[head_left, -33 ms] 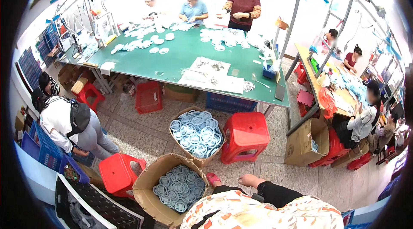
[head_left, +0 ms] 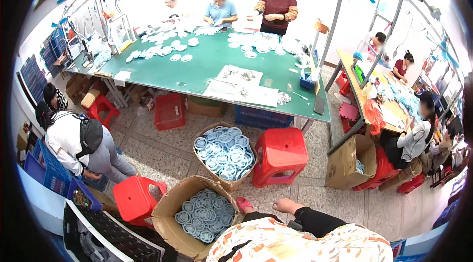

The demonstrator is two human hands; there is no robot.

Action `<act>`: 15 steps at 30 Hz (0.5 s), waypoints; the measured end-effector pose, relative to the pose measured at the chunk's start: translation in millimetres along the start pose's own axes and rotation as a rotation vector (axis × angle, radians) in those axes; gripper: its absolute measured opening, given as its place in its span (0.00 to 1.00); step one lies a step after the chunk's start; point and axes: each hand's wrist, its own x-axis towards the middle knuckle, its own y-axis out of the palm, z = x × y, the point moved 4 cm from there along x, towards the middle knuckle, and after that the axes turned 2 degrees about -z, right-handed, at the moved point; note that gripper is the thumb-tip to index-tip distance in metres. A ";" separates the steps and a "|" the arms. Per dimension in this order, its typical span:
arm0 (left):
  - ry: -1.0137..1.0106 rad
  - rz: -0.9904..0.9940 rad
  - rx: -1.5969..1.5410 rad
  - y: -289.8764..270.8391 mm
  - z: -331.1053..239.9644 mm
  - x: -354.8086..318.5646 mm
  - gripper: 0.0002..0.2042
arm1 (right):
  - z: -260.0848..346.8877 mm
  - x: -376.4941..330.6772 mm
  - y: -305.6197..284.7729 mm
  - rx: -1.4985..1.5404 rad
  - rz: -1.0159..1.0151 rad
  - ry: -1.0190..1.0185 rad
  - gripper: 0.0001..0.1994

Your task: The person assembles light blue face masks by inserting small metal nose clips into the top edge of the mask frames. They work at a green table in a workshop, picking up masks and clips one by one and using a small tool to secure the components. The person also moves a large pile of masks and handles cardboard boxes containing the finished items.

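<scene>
speckled floor (head_left: 308,193) carries open cartons (head_left: 167,205), red stools (head_left: 281,146), a green table (head_left: 162,72)

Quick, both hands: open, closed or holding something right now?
Left hand: not in view, so its state cannot be told.
Right hand: seems loosely curled; too small to tell whether it's shut on anything.

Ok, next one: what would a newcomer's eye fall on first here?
Probably the long green table across the upper middle, scattered with pale discs. Next, two cardboard boxes heaped with pale blue rings, standing between two bright red stools. Lower centre, the wearer's right hand shows against the speckled floor.
</scene>
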 end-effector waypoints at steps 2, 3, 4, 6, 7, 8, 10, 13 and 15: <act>0.011 0.007 0.007 1.1 -2.4 3.2 0.18 | -7.9 1.2 3.5 0.010 -0.030 0.019 0.21; 0.017 0.016 0.008 3.5 -3.3 3.9 0.18 | -13.0 -2.6 5.1 0.025 -0.054 0.025 0.20; 0.022 0.020 0.012 4.9 -4.3 5.0 0.18 | -18.0 -7.4 7.5 0.040 -0.078 0.033 0.20; 0.024 0.029 0.014 6.7 0.0 4.9 0.18 | -19.6 -26.1 7.8 0.031 -0.074 0.063 0.20; 0.025 0.031 0.012 8.0 1.1 6.6 0.18 | -20.9 -37.0 8.3 0.026 -0.072 0.077 0.20; 0.027 0.032 0.016 8.5 2.2 6.8 0.18 | -20.6 -49.5 8.9 0.024 -0.068 0.091 0.19; 0.027 0.038 0.021 9.5 4.5 7.5 0.18 | -22.9 -70.0 10.7 0.042 -0.098 0.108 0.20; 0.023 0.044 0.022 17.4 5.6 6.7 0.18 | -53.4 -83.3 11.7 -0.025 -0.066 0.173 0.20; 0.021 0.037 0.030 20.7 5.8 5.7 0.18 | -69.9 -81.2 11.9 0.001 -0.073 0.223 0.20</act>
